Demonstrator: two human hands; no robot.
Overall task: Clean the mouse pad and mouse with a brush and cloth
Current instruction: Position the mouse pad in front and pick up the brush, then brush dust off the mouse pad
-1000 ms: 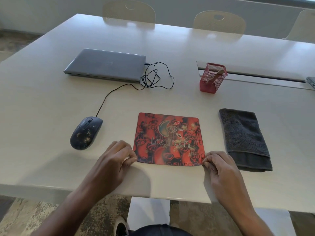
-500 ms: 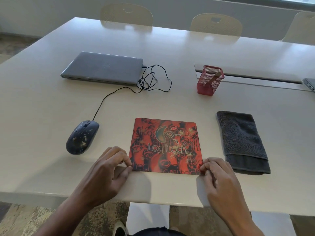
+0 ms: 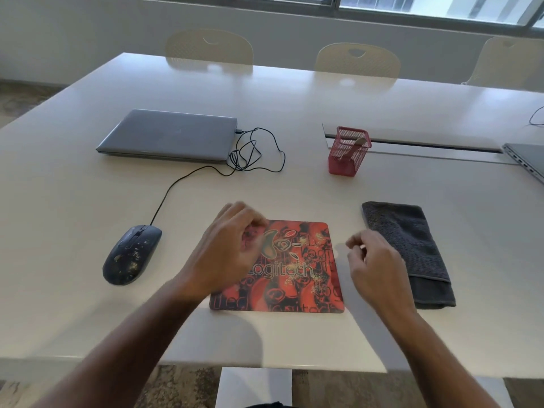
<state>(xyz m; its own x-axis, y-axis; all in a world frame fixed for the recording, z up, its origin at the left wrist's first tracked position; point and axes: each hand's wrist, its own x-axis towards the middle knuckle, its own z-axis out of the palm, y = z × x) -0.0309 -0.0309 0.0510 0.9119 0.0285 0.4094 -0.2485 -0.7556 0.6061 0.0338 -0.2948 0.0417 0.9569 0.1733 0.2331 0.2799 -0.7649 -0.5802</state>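
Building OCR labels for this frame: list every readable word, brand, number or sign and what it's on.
"Logitech": large outlined lettering across the middle of the red mouse pad, partly covered by the left hand.
Fainter repeated lettering in the pad's background pattern: too broken up to read for sure.
Mouse, laptop, cloth, red mesh holder: no text visible.

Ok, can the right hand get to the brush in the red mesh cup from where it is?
Probably yes: the right hand holds nothing, and only bare table lies between it and the red mesh cup, where the brush handle sticks up.

"Logitech" w/ logo printed on red mouse pad [image 3: 297, 269]; no other legible txt.
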